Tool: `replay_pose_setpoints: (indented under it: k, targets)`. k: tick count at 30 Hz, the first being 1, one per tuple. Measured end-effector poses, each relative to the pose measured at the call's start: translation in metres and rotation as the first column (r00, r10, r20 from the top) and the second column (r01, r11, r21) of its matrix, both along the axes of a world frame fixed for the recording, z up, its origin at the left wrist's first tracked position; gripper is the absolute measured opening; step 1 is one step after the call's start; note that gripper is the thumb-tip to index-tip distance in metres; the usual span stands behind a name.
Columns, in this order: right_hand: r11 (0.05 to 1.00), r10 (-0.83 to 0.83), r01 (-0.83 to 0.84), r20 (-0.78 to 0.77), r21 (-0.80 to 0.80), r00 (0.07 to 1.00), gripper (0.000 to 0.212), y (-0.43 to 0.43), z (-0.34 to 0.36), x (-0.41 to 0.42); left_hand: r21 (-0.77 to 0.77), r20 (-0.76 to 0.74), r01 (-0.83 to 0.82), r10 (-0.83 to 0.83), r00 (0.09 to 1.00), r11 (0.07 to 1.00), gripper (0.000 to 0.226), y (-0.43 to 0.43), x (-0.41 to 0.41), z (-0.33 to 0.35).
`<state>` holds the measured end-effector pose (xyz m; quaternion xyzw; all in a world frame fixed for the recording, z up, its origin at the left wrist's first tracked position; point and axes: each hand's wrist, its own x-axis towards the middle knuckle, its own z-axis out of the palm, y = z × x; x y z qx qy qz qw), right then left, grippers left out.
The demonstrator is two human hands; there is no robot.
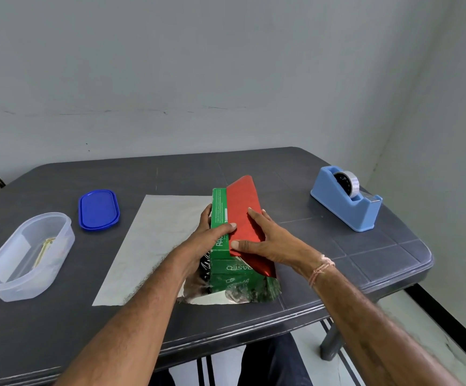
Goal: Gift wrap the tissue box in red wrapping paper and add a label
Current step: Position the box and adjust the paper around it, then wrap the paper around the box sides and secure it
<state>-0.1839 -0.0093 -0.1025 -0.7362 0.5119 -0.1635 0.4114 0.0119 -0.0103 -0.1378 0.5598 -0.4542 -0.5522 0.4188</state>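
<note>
Because the wrapping paper (pixel 156 246) lies silver side up on the table (pixel 365 260), the red face shows only where the sheet is turned over. The tissue box (pixel 218 207) stands on the right part of the sheet, near the table's front edge, long axis pointing away from the person. This leaves a wide margin of paper free on the left for the second fold.

The right margin is lifted and laid across the top of the box, red side outward. The right hand (pixel 265 238) is not clenched. Its fingers lie extended on this flap and press it down against the box top, with the thumb along the flap's near edge. This pressure appears intended to set the crease and stop the flap from springing back.

The left hand (pixel 204 238) grasps the box. Its fingers wrap the left side and the thumb rests on top beside the flap edge. This grip braces the box against the sideways push of the fold.

The tape dispenser (pixel 348 201) stands well apart on the right, within reach of the right hand. The clear container (pixel 25 254) sits open at the left, its blue lid (pixel 98 209) just beside it. Its contents are too small to identify.

Judged status: first fold in progress, with no tape and no label seen on the box.
</note>
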Motion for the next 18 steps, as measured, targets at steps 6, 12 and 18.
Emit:
replay_pose_setpoints:
  k: [6, 12, 18]
  targets:
    - [1.0, -0.003, 0.002, 0.022, 0.019, 1.0, 0.114, -0.0006, -0.0005, 0.0, 0.018, 0.008, -0.009, 0.009, 1.0, 1.0, 0.09, -0.0004, -0.0004, 0.0011]
    - [1.0, -0.014, 0.013, 0.042, 0.027, 0.999, 0.116, -0.0012, -0.0015, 0.0001, 0.018, 0.003, -0.019, 0.019, 1.0, 1.0, 0.09, -0.0002, -0.0003, 0.0007]
    - [0.999, -0.017, 0.016, 0.049, 0.027, 0.999, 0.113, -0.0027, -0.003, 0.0011, 0.016, -0.015, -0.017, 0.017, 1.0, 1.0, 0.09, 0.0002, -0.0004, 0.0012]
